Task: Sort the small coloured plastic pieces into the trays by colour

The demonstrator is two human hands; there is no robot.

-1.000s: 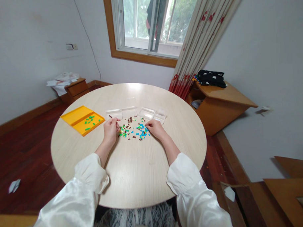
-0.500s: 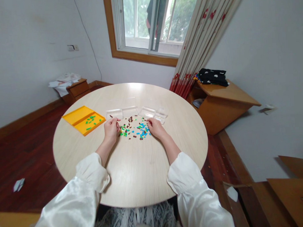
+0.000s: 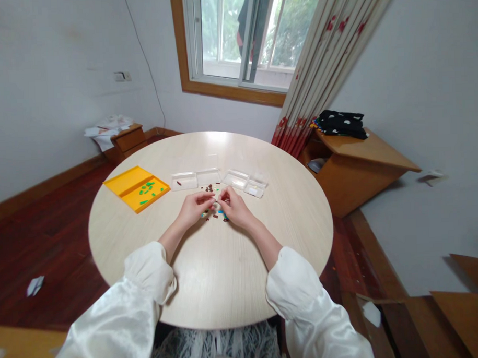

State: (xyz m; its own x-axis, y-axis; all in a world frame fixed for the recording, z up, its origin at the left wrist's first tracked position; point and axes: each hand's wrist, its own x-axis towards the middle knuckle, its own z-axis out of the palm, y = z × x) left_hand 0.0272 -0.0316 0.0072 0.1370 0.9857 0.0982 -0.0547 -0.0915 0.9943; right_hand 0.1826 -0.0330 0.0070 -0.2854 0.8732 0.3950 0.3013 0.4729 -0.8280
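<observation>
Left hand and right hand nearly meet over the table, fingertips pinched close; too small to tell whether either grips a piece. Loose small pieces lie beneath and around them: blue piece and others just below the fingertips, brown pieces just beyond. The hands themselves block much of the scatter. Farther out, a clear box, open, one brown stick inside; to its right, a second clear box, contents unclear. Well left, an open yellow case with several green pieces in its near half. Past the table: curtain, window, cabinet bearing black cloth, papers on a drawer unit.
</observation>
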